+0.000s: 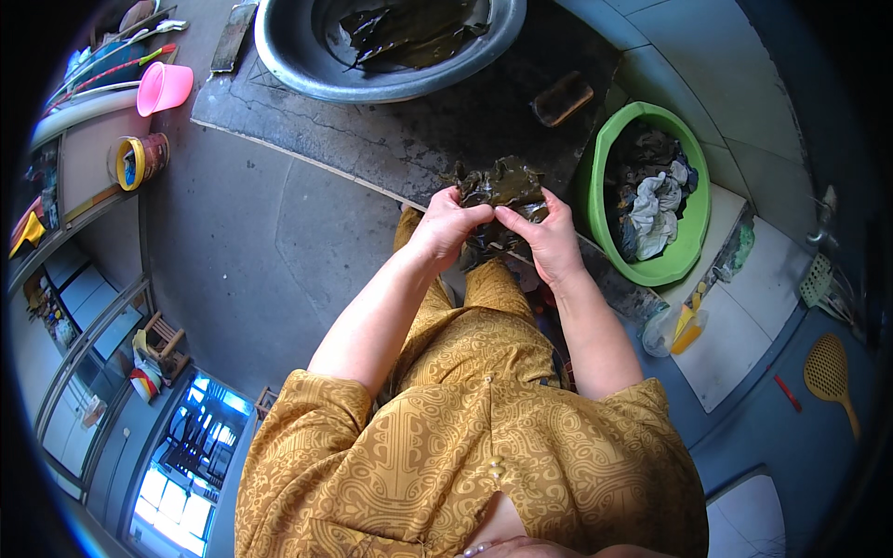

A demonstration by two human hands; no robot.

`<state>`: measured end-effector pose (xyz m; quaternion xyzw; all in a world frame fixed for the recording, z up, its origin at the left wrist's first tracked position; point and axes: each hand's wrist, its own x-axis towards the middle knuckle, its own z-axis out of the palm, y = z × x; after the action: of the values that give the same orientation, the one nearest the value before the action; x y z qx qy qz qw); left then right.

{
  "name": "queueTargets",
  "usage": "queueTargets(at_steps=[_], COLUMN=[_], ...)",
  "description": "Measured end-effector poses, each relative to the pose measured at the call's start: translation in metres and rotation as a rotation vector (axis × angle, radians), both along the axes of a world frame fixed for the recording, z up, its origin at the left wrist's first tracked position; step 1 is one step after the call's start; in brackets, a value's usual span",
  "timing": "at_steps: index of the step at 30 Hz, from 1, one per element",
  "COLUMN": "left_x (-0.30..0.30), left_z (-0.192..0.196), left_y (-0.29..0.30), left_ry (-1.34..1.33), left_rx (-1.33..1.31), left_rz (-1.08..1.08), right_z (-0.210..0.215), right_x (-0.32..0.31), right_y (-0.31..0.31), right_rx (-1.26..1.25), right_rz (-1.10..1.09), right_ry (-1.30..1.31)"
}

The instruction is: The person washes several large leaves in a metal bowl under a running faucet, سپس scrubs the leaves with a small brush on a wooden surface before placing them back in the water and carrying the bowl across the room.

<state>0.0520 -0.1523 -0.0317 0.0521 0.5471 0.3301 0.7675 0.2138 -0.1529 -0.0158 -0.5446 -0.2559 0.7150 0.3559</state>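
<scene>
Both my hands are closed on a crumpled, glossy wet dark-olive sheet at the near edge of the dark slab. Whether it is cloth or something leafy I cannot tell. My left hand pinches its left side and my right hand its right side. The thumbs almost meet in the middle, and part of the sheet hangs below them. A large grey basin at the far end of the slab holds more dark wet material.
On the dark slab lies a brown block. A green tub of dark and white cloths stands at right, near a tap. A pink bucket and yellow bucket are at left. A yellow strainer hangs at right.
</scene>
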Motion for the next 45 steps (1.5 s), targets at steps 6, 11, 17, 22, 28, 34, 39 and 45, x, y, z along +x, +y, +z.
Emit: queueTargets(at_steps=[6, 11, 17, 22, 28, 34, 39, 45], left_x=[0.007, -0.004, -0.006, -0.012, -0.007, -0.004, -0.01, -0.015], left_z=[-0.009, -0.021, -0.008, -0.019, -0.019, 0.014, 0.012, 0.013], left_y=[-0.004, -0.005, 0.002, -0.001, -0.001, 0.022, 0.032, 0.047], left_ry=[-0.014, -0.151, -0.174, 0.058, 0.097, -0.071, -0.123, -0.149], left_rx=[0.024, 0.06, -0.001, 0.07, 0.105, 0.124, 0.159, 0.129], left_rz=[0.07, 0.083, 0.12, -0.061, -0.039, 0.126, 0.193, 0.274], right_z=[0.0, 0.001, 0.0, 0.0, -0.007, -0.002, 0.009, 0.023], right_x=[-0.008, -0.003, 0.0, -0.001, 0.0, 0.005, -0.003, -0.006], right_y=[-0.003, 0.001, -0.001, -0.002, -0.005, 0.003, 0.016, 0.034], right_rx=[-0.052, -0.131, -0.103, -0.048, -0.032, -0.065, -0.049, -0.041], right_rz=[-0.099, -0.142, -0.107, -0.073, -0.059, 0.006, -0.068, -0.162], right_ry=[0.063, 0.105, 0.078, 0.047, 0.102, 0.118, 0.126, 0.123])
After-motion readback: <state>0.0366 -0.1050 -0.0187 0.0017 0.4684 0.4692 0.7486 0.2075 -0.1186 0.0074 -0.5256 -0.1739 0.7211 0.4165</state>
